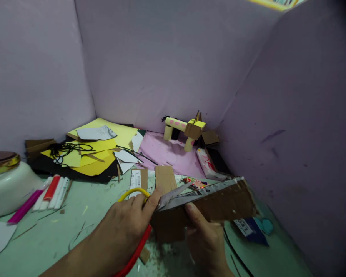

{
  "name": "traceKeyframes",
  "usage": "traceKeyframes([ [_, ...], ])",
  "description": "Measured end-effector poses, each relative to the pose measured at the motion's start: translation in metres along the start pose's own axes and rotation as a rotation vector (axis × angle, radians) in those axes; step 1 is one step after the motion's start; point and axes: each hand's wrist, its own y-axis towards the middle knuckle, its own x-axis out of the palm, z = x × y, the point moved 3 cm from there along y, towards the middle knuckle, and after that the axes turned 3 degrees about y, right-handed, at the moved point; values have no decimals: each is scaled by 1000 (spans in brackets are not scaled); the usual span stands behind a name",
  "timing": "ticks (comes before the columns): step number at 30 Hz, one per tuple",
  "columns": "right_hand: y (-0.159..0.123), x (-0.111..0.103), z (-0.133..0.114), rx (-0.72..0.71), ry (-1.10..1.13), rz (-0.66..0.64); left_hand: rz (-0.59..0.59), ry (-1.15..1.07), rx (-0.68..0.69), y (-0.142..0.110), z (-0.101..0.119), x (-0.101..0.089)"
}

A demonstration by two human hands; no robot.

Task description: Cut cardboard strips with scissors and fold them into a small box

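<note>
My left hand (pixel 129 217) is closed around a pair of scissors (pixel 175 195), with one yellow handle loop above the fingers and a red one below. The blades stand apart at the edge of a brown piece of cardboard (pixel 219 206); the lower blade's exact position is hard to make out. The cardboard has a pale printed strip along its top edge. My right hand (pixel 206 238) grips it from below, thumb on the near face. Just beyond the blades, another cardboard strip (pixel 165 177) lies on the table beside a piece with a barcode label (pixel 136 181).
A yellow paper animal with pink spots (pixel 180 125) stands at the back on pink paper (pixel 154 150). Yellow sheets (pixel 103 163) and black cord (pixel 63 152) lie left. Markers (pixel 52 192) sit near a white rounded container (pixel 11 192). Purple-grey walls (pixel 175 57) surround the table.
</note>
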Motion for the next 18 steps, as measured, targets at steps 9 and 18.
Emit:
traceKeyframes([
  [9, -3, 6, -4, 30, 60, 26, -87, -37, -62, 2, 2, 11],
  [18, -3, 11, -4, 88, 172, -3, -154, -24, -29, -1, 4, 11],
])
